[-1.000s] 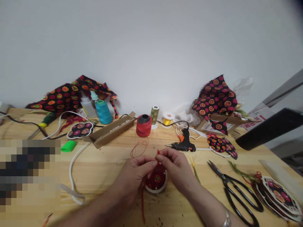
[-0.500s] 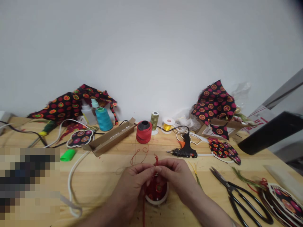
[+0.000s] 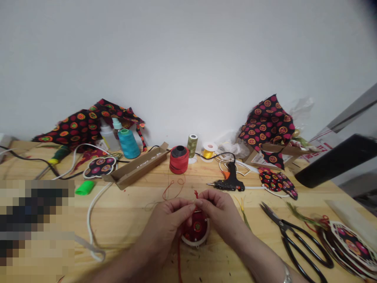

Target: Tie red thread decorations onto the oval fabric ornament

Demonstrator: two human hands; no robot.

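Note:
My left hand (image 3: 173, 216) and my right hand (image 3: 216, 206) meet at the front middle of the table, fingertips pinched together on a red cord (image 3: 196, 194) whose frayed end sticks up between them. Just below the fingertips is a round dark-red patterned piece (image 3: 197, 228) with a white rim. Another length of red cord hangs down on its left side. Loose red thread (image 3: 173, 189) curls on the wood behind my left hand, near the red thread cone (image 3: 179, 160).
A black glue gun (image 3: 229, 181) lies behind my right hand. Black scissors (image 3: 284, 228) and stacked patterned pieces (image 3: 352, 245) are at the right. A long cardboard box (image 3: 140, 167), a teal cone (image 3: 129, 144) and a white cable (image 3: 90, 220) are at the left.
Both hands keep their pinch on the cord. The round piece shows more of its patterned face below the fingers. The whole view has shifted slightly, with the table higher in the picture.

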